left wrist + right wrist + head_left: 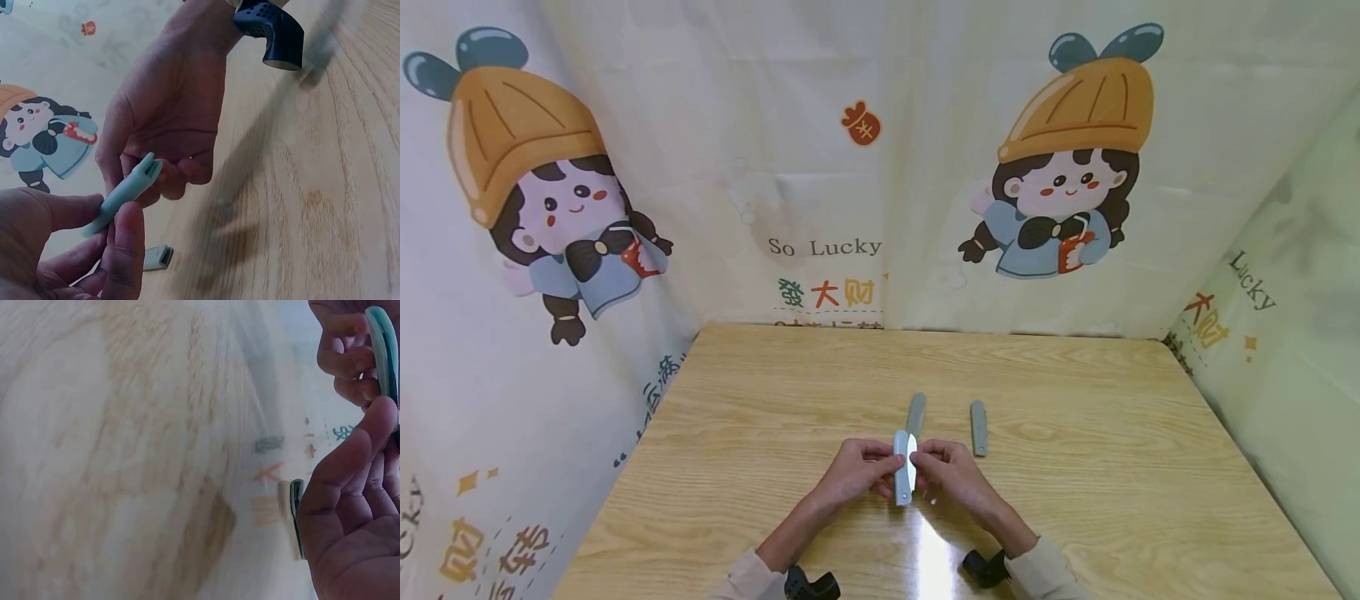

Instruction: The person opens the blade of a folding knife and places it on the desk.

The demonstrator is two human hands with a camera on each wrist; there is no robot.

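Note:
A folding knife with a pale blue-green handle (901, 487) is held upright above the table, its bright blade (912, 465) partly swung out. My left hand (859, 468) grips the handle between thumb and fingers. With thumb and fingers, my right hand (957, 477) pinches the blade from the other side. In the left wrist view the handle (128, 192) runs between both hands, and its slotted end shows. The right wrist view catches the knife (380, 347) only at the frame's edge, and the right hand (350, 506) partly covers it.
Just beyond the hands lies a grey folded knife (916, 410), and another grey folded knife (979, 429) lies to its right. Both rest on the wooden table (760, 400). Printed curtains (737, 150) hang behind and along the sides.

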